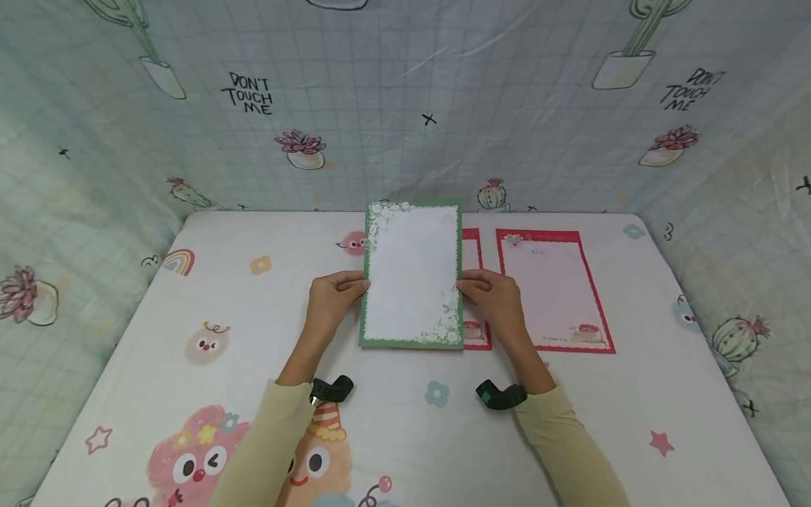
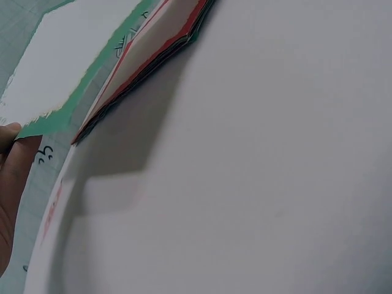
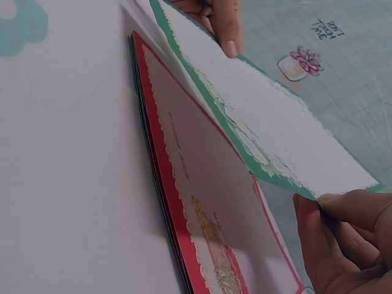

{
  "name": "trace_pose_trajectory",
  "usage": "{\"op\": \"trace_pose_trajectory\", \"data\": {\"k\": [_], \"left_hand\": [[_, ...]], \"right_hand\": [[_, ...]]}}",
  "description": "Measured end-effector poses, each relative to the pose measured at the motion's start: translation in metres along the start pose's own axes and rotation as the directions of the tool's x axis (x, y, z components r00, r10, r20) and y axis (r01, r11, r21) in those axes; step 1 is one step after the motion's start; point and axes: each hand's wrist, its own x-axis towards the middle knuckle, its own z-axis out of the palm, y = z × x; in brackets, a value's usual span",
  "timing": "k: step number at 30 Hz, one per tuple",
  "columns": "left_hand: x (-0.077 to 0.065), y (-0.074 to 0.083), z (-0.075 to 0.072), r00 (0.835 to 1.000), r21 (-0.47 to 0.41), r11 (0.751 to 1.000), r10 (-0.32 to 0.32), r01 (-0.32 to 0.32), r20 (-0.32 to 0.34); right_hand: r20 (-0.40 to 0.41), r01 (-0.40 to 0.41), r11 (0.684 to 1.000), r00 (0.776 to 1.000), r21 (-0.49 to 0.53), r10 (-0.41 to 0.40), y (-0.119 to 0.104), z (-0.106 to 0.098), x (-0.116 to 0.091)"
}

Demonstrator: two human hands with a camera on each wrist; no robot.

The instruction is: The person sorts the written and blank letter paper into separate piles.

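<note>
A white sheet of paper with a green border and white flowers (image 1: 412, 274) is held up off the table, tilted. My left hand (image 1: 332, 299) pinches its left edge, and my right hand (image 1: 497, 299) pinches the right edge. Below it lies a red-bordered sheet (image 1: 475, 341), largely hidden in the head view. The right wrist view shows this red-bordered sheet (image 3: 184, 153) on top of several layered sheets with dark green edges. The left wrist view shows those stacked edges (image 2: 141, 76) beneath and apart from the raised green-bordered sheet (image 2: 67, 61).
Right of the hands, another red-bordered sheet (image 1: 551, 292) lies flat on the white table (image 1: 393, 451), which has printed cartoon figures. A grid-patterned cloth (image 1: 380, 84) with cactus drawings hangs behind and at both sides. Dark wrist devices (image 1: 500, 396) sit at both cuffs.
</note>
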Motion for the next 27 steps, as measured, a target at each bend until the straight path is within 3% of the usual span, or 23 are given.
{"op": "trace_pose_trajectory", "data": {"k": [15, 27], "left_hand": [[-0.004, -0.001, -0.011, 0.999, 0.05, 0.999, 0.003, -0.002, -0.038], [-0.004, -0.002, -0.018, 0.999, 0.043, 0.999, 0.019, -0.017, -0.042]], "right_hand": [[0.027, 0.035, 0.997, 0.999, 0.062, -0.037, 0.006, 0.013, 0.001], [0.018, 0.051, 0.998, 0.999, -0.024, -0.051, 0.0, 0.019, 0.002]]}}
